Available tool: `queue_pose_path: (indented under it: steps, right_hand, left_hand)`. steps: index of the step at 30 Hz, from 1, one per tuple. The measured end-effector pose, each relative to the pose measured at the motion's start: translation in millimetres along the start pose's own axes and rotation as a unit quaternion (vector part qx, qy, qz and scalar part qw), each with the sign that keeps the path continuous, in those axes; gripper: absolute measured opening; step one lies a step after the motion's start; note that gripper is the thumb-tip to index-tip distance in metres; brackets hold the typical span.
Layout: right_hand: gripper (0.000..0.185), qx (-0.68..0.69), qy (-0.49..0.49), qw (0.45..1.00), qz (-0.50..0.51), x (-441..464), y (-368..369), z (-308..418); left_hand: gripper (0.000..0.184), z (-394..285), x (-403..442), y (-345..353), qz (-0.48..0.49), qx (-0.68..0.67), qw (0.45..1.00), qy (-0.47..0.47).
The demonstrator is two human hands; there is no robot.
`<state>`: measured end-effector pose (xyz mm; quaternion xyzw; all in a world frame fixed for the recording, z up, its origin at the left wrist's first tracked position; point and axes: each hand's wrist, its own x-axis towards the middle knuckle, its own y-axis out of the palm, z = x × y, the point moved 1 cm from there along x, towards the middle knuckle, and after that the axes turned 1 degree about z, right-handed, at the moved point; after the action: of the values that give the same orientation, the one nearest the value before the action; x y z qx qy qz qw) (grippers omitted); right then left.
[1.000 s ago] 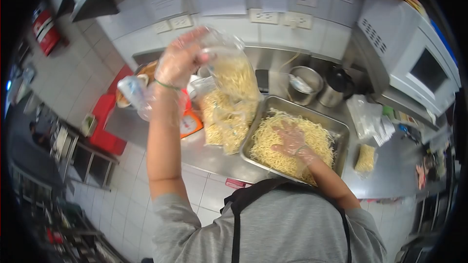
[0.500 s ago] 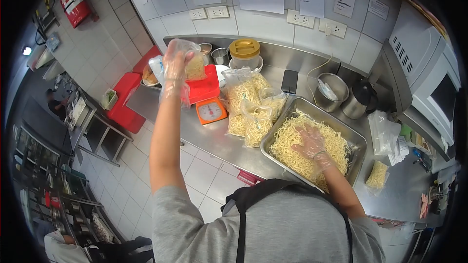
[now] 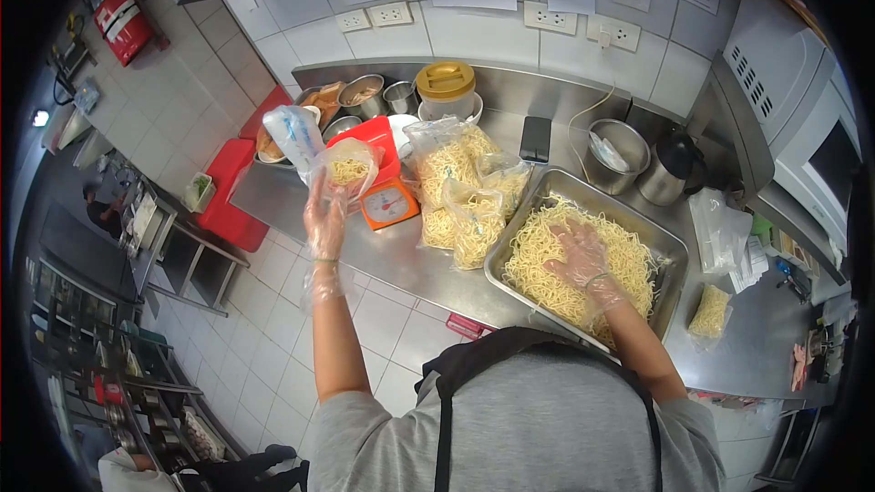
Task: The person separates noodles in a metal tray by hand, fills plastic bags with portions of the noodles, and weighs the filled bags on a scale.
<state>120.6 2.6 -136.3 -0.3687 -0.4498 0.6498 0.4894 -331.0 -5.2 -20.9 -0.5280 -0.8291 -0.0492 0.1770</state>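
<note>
My left hand point(image 3: 325, 219), in a clear plastic glove, grips the edge of a clear plastic bag of noodles point(image 3: 350, 170). The bag's mouth points up toward me, and it hangs over or against the red tray point(image 3: 386, 138) of an orange dial scale point(image 3: 387, 205); whether it rests there I cannot tell. My gloved right hand point(image 3: 581, 255) lies with fingers spread on loose yellow noodles point(image 3: 538, 260) in a deep metal pan point(image 3: 676, 284). Several filled noodle bags point(image 3: 447, 164) stand between the scale and the pan.
Behind the bags are a gold-lidded container point(image 3: 447, 91) and a dark phone-like object point(image 3: 535, 139). A metal pot point(image 3: 617, 157) and a jug point(image 3: 670, 169) stand behind the pan. Right of it lie a small noodle bag point(image 3: 709, 312) and plastic bags point(image 3: 720, 228).
My left hand has come down and nearer to me with the bag, from above the red tray to beside the scale. My right hand stays on the noodles, shifting only slightly.
</note>
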Motion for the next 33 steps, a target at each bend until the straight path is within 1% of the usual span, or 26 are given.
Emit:
queue_pose_path:
  steps: [1, 4, 7, 11, 12, 14, 15, 16, 17, 18, 19, 20, 21, 22, 23, 24, 25, 27, 28, 30, 31, 32, 33]
  right_hand:
    - [0.078, -0.001, -0.001, 1.0, -0.001, 0.0, 0.0, 0.0]
    - [0.078, -0.001, -0.003, 1.0, -0.003, -0.3, -1.0, 0.2]
    - [0.078, 0.003, -0.005, 1.0, -0.003, -1.6, -4.2, 1.5]
    - [0.078, 0.004, -0.007, 1.0, 0.003, -0.6, -5.5, 2.7]
    - [0.077, 0.004, -0.007, 1.0, 0.005, 0.2, -6.3, 2.4]
    - [0.074, 0.009, -0.015, 1.0, -0.006, -0.1, -9.9, 3.7]
    - [0.072, 0.011, -0.018, 1.0, -0.012, 0.1, -12.9, 3.0]
    - [0.07, 0.023, -0.047, 0.999, 0.007, 7.2, -11.4, -5.5]
    - [0.068, 0.037, -0.073, 0.996, 0.024, 19.2, -7.8, -20.3]
    - [0.066, 0.049, -0.095, 0.994, 0.038, 28.3, -11.0, -33.4]
    - [0.062, 0.059, -0.075, 0.995, 0.042, 28.7, -27.8, -36.0]
    - [0.058, 0.07, -0.051, 0.995, 0.047, 23.0, -52.0, -29.9]
    - [0.054, 0.081, -0.025, 0.995, 0.053, 19.0, -68.8, -28.3]
    - [0.048, 0.083, -0.068, 0.994, 0.001, 18.2, -78.1, -33.4]
    - [0.046, 0.112, -0.056, 0.992, -0.003, 11.3, -100.4, -28.0]
    - [0.044, 0.142, -0.045, 0.989, -0.007, -1.7, -135.4, -12.9]
    - [0.043, 0.172, -0.036, 0.984, -0.011, -11.3, -162.0, -5.2]
    - [0.038, 0.217, -0.086, 0.965, -0.118, -19.3, -186.6, -10.8]
    - [0.038, 0.175, -0.096, 0.97, -0.141, -27.2, -201.1, -8.1]
    - [0.036, 0.216, -0.059, 0.971, -0.081, -26.4, -203.3, -14.6]
    - [0.036, 0.236, -0.043, 0.969, -0.053, -27.3, -204.1, -15.7]
    - [0.027, 0.257, -0.01, 0.966, -0.03, -37.9, -212.6, -4.8]
    - [0.027, 0.274, -0.001, 0.961, -0.029, -39.1, -215.1, -6.6]
  left_hand:
    - [0.048, -4.6, -5.4, -5.7, -0.007, 0.071, 0.997, 0.005]
    - [0.034, -33.1, -23.4, -19.4, -0.002, 0.216, 0.975, 0.058]
    - [0.033, -46.5, -26.6, -26.1, -0.017, 0.177, 0.984, 0.027]
    - [0.036, -54.6, -8.9, -20.1, 0.006, 0.244, 0.967, 0.068]
    - [0.038, -54.8, 1.5, -16.0, 0.015, 0.319, 0.946, 0.055]
    - [0.044, -50.5, 28.8, -3.9, 0.035, 0.46, 0.887, 0.03]
    - [0.047, -33.2, 48.8, -4.1, 0.057, 0.417, 0.907, 0.018]
    - [0.05, -6.4, 75.0, -10.0, 0.079, 0.373, 0.924, 0.008]
    - [0.054, 6.6, 93.6, -11.7, 0.103, 0.327, 0.939, 0.0]
    - [0.057, -7.5, 102.2, -4.9, 0.095, 0.302, 0.948, 0.034]
    - [0.061, -22.3, 112.4, 6.5, 0.092, 0.274, 0.955, 0.07]
    - [0.066, -4.8, 140.9, 7.0, 0.054, 0.264, 0.952, 0.142]
    - [0.067, -81.0, 105.1, 37.5, 0.092, 0.186, 0.975, 0.075]
    - [0.068, -90.5, 110.7, 44.2, 0.138, 0.094, 0.985, 0.033]
    - [0.068, -115.2, 103.2, 55.4, 0.156, 0.079, 0.984, 0.04]
    - [0.068, -131.9, 98.7, 66.3, 0.166, 0.054, 0.982, 0.077]
    - [0.068, -146.9, 92.8, 76.5, 0.192, 0.012, 0.977, 0.088]
    - [0.067, -182.7, 66.5, 97.5, 0.228, -0.018, 0.97, 0.081]
    - [0.067, -186.9, 53.3, 109.9, 0.25, -0.025, 0.966, 0.066]
    - [0.067, -191.4, 31.1, 129.6, 0.291, -0.036, 0.955, 0.037]
    - [0.069, -178.3, 27.4, 140.1, 0.35, -0.04, 0.936, 0.022]
    - [0.072, -156.7, 24.7, 153.9, 0.406, -0.044, 0.913, 0.01]
    - [0.073, -137.3, 13.8, 169.0, 0.449, -0.102, 0.887, -0.043]
